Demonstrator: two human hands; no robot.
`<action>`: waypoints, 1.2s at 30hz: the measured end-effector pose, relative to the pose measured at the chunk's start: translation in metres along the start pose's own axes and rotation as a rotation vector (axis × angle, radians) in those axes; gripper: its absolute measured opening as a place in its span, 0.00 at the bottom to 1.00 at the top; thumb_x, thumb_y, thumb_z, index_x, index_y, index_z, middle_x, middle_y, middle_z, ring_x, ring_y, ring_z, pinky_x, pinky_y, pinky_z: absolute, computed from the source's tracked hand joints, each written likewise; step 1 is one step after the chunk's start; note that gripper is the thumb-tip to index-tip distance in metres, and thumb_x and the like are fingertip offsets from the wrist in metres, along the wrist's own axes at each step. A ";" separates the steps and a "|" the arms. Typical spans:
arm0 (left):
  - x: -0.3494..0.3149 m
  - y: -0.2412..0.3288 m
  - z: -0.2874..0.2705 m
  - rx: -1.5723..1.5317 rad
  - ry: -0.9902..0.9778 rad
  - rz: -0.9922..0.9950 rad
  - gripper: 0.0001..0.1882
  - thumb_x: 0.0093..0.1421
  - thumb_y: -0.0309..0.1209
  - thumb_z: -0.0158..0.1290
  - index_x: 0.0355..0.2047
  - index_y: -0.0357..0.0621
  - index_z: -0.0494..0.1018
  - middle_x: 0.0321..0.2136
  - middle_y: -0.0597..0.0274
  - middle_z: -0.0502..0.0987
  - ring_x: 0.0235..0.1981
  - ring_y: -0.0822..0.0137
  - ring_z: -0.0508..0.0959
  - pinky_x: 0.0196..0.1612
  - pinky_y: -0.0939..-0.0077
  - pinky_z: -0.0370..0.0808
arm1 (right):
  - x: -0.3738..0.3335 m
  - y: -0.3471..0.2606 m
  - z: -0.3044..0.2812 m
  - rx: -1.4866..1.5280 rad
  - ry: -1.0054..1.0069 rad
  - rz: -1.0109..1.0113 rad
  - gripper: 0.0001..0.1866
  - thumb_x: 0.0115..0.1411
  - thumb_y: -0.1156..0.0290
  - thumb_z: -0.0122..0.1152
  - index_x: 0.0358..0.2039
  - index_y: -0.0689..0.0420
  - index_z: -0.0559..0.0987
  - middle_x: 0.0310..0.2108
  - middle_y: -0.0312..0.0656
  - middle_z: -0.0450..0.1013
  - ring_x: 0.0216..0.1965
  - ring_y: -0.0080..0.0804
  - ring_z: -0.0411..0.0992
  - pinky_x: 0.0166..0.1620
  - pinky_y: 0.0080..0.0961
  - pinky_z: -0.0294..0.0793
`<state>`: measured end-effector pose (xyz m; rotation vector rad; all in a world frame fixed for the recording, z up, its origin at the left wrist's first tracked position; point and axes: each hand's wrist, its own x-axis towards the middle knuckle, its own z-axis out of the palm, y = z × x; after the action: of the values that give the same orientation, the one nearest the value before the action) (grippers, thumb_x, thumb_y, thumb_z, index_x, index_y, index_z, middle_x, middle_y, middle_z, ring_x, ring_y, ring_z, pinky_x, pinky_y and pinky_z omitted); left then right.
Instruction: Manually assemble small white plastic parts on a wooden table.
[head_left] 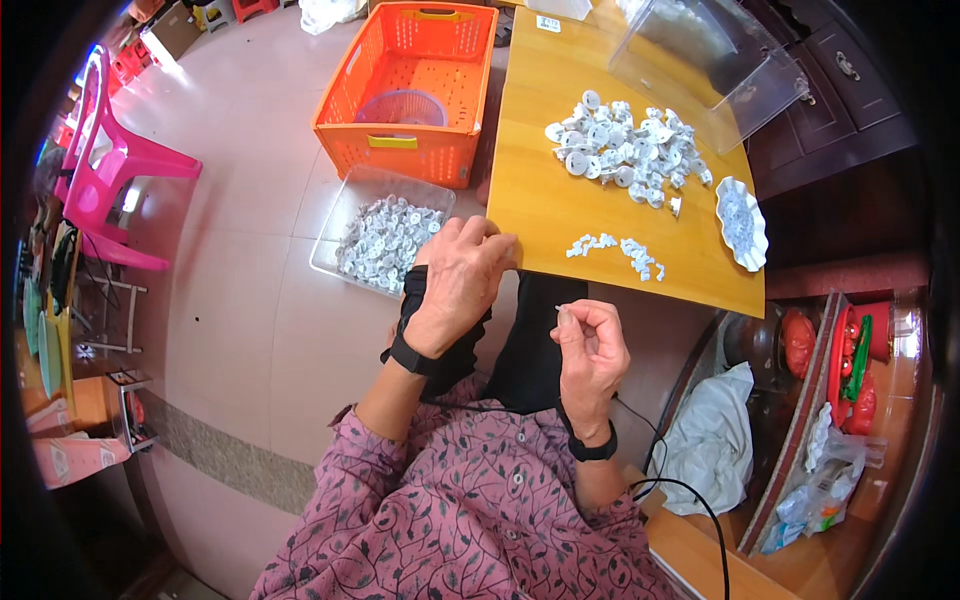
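My left hand point(462, 275) is at the near left corner of the yellow tabletop point(530, 120), its fingers curled together. Whatever they may hold is hidden under them. In front of my lap, my right hand point(592, 350) pinches a tiny whitish piece point(560, 308) between thumb and forefinger. On the tabletop, small white plastic pieces point(640, 258) lie scattered near the front edge. Behind them spreads a heap of white round-headed plastic parts point(625, 150). A clear bin point(330, 235) full of similar white-grey parts sits left of my left hand, below table height.
An orange crate point(397, 145) with a purple basket point(405, 107) inside stands left of the table. A scalloped white dish point(755, 245) of small translucent bits sits at the table's right edge, and a clear box point(745, 105) lies behind. A black cable point(705, 505) runs by my right arm.
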<state>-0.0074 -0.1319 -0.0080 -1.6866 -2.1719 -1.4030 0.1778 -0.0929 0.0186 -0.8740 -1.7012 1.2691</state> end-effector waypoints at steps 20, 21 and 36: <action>-0.021 0.028 0.003 -1.799 -0.313 -0.694 0.20 0.65 0.31 0.56 0.55 0.35 0.71 0.41 0.58 0.77 0.35 0.68 0.77 0.41 0.74 0.76 | 0.003 -0.022 -0.007 0.074 0.055 -0.084 0.03 0.61 0.82 0.60 0.35 0.64 0.75 0.38 0.41 0.72 0.30 0.21 0.72 0.35 0.17 0.74; -0.025 0.029 0.005 -1.845 -0.321 -0.722 0.20 0.65 0.31 0.55 0.55 0.35 0.71 0.41 0.58 0.77 0.35 0.68 0.77 0.41 0.74 0.76 | 0.003 -0.023 -0.007 0.098 0.059 -0.114 0.03 0.61 0.82 0.60 0.36 0.64 0.75 0.39 0.42 0.73 0.31 0.21 0.72 0.35 0.17 0.74; -0.033 0.046 0.012 -1.823 -0.359 -0.726 0.17 0.66 0.29 0.54 0.53 0.37 0.72 0.45 0.60 0.78 0.43 0.70 0.79 0.46 0.73 0.77 | -0.001 -0.027 -0.007 -0.235 0.016 -0.363 0.05 0.59 0.82 0.62 0.35 0.62 0.77 0.38 0.46 0.76 0.31 0.30 0.77 0.34 0.24 0.78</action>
<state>0.0477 -0.1492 -0.0051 -1.0246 -1.2219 -4.2672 0.1832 -0.0981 0.0457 -0.6637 -1.9176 0.8307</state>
